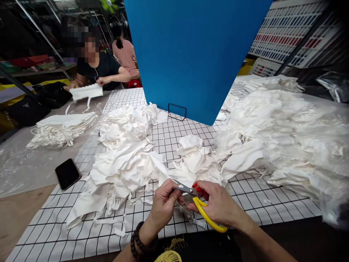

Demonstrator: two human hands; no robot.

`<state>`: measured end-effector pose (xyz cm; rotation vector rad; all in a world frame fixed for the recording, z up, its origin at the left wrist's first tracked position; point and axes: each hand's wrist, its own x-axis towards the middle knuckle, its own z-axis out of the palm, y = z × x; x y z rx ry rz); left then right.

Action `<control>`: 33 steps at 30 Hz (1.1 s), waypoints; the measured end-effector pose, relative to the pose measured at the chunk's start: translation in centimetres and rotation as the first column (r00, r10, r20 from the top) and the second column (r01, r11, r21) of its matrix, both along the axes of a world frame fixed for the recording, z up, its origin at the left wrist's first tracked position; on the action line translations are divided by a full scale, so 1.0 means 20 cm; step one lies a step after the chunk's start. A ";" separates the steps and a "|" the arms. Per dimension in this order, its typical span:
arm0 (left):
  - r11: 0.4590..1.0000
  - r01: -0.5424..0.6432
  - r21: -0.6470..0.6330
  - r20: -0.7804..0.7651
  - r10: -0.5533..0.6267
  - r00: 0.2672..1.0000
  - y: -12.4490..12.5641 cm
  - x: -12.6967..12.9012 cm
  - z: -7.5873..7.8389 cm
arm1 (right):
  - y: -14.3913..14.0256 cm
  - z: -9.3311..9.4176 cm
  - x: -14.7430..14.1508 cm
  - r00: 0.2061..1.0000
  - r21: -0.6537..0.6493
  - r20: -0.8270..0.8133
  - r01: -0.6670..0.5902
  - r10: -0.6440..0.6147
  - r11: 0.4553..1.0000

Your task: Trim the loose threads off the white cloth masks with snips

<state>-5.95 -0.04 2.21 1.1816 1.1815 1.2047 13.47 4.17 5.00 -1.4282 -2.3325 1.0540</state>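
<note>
My right hand point(218, 203) is closed around a pair of scissors point(207, 217) with yellow and red handles. The metal blades point left, toward my left hand point(165, 200). Its thumb and fingers are pinched together right at the blade tips; whatever lies between them is too small to make out. A dark beaded bracelet circles my left wrist. Just beyond both hands lie crumpled white fabric pieces point(200, 160). A thin white strap with a small clear piece point(199, 222) hangs below the scissors.
A heap of white cloth point(122, 167) covers the left of the grid-patterned tablecloth point(169, 136); another heap point(294, 131), partly under clear plastic, fills the right. A tall blue board point(191, 54) stands ahead. At left are a phone point(67, 174), stacked white pieces point(65, 127) and a co-worker point(100, 69) handling cloth.
</note>
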 end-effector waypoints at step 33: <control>0.444 -0.692 0.569 0.236 0.718 0.655 0.15 -0.73 0.40 | 0.16 -0.20 0.24 0.733 -0.246 -0.480 0.414 -0.481 0.876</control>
